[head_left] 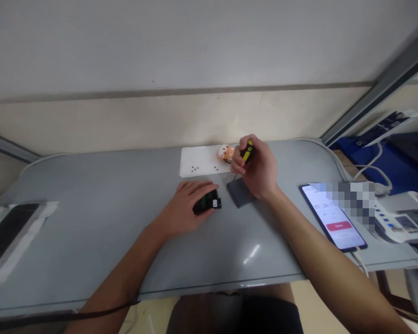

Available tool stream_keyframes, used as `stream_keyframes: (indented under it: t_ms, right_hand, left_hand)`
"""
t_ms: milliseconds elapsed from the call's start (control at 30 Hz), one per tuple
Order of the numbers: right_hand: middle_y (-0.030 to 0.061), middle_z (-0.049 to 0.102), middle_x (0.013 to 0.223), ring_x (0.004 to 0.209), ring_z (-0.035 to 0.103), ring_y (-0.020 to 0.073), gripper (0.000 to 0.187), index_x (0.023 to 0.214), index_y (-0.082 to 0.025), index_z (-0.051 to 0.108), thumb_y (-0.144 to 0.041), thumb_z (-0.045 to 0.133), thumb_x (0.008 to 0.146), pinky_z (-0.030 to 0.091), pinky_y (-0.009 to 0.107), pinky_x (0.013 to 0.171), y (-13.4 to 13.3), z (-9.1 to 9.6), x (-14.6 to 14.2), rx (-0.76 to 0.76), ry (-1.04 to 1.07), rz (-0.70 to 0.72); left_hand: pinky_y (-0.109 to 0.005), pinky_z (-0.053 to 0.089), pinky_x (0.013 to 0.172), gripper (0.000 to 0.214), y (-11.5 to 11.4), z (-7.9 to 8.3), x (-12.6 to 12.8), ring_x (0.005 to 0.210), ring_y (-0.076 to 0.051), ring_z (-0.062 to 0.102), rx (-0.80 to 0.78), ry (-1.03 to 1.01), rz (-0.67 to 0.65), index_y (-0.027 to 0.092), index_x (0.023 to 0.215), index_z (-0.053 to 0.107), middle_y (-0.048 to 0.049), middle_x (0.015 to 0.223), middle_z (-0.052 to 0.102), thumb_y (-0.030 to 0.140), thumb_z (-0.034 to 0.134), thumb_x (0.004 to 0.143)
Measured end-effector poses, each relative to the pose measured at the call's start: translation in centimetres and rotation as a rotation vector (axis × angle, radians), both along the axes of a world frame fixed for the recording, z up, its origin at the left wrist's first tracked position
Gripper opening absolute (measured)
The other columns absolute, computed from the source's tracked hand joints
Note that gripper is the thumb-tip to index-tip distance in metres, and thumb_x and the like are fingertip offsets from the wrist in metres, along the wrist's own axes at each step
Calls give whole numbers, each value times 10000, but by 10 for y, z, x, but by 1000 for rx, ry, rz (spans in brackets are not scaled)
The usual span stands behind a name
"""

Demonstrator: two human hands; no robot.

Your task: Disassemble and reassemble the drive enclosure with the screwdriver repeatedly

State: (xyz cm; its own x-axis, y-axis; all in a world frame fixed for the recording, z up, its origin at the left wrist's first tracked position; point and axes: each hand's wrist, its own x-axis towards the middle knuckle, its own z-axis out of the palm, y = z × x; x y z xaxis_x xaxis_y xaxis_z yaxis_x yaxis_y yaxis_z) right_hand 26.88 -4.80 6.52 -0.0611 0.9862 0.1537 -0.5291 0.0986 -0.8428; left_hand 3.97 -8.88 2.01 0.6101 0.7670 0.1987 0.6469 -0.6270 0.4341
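1 lit phone (334,219) lies near a white power strip (400,228).

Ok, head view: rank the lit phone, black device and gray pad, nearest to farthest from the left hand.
1. Black device: in the left hand
2. Gray pad: right of the device
3. Lit phone: far right

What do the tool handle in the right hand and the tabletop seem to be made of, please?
The tool handle: probably plastic or rubber, from its black and yellow parts; finish unclear. The tabletop: perhaps laminate or plastic sheeting, glossy, given its bright reflection.
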Motion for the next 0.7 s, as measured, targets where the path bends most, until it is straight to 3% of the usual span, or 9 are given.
stream_keyframes:
  t_ms: [300, 500, 600, 700]
  right_hand:
    - [-63, 361, 614, 496, 303, 96, 383, 823, -263, 438, -587, 560, 987, 300, 258, 482, -1, 2, 0, 1, -17, -19]
    - [-67, 358, 599, 482, 289, 91, 358, 833, -264, 445, -569, 556, 983, 288, 253, 484, 2, 1, 4, 32, 31, 5]
    - [-73, 345, 592, 463, 262, 92, 393, 832, -273, 421, -618, 543, 976, 287, 262, 468, 2, 4, 5, 3, -15, -22]
    - [-75, 328, 589, 454, 249, 99, 418, 829, -279, 410, -656, 516, 975, 280, 271, 456, 2, 7, 6, -33, -68, -47]
  left_hand:
    - [-487, 428, 1173, 451, 0, 3, 5, 1315, -289, 636, 58, -38, -38, 292, 1456, 626, -77, 1401, 717, 350, 692, 1013]
    - [-451, 450, 1124, 411, -29, 19, 13, 1255, -269, 670, 164, -90, -179, 287, 1426, 635, -84, 1361, 738, 404, 683, 1034]
    - [-444, 459, 1095, 384, -45, 16, 12, 1183, -259, 693, 199, -51, -277, 265, 1390, 654, -86, 1329, 754, 412, 690, 1036]
    - [-446, 466, 1072, 354, -52, 10, 9, 1177, -264, 695, 196, 12, -293, 272, 1365, 670, -85, 1331, 756, 412, 688, 1040]
